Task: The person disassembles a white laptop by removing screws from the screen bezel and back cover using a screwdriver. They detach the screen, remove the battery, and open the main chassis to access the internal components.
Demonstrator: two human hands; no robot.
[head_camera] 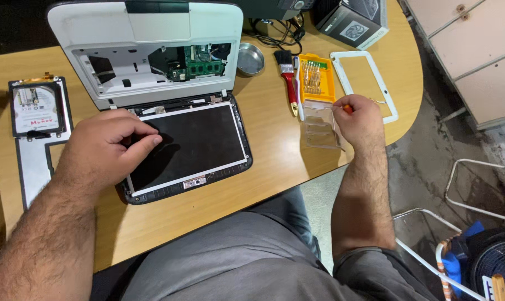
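A small white laptop (152,50) lies upside down and open on the wooden desk (274,150), its bottom cover off and a green circuit board (202,62) showing. Its dark screen panel (199,142) lies flat toward me, bezel removed. My left hand (105,147) rests on the screen's left edge, fingers curled on the panel. My right hand (359,119) is closed around an orange-handled screwdriver (347,108), next to a yellow bit case (317,77) and its clear lid (319,125).
A hard drive on a metal bracket (36,108) lies at the left. A small metal dish (250,58), a red-handled brush (289,83) and a white screen bezel (369,83) lie on the desk. A dark box (355,22) stands at the back. Wire chair frames (469,189) stand at right.
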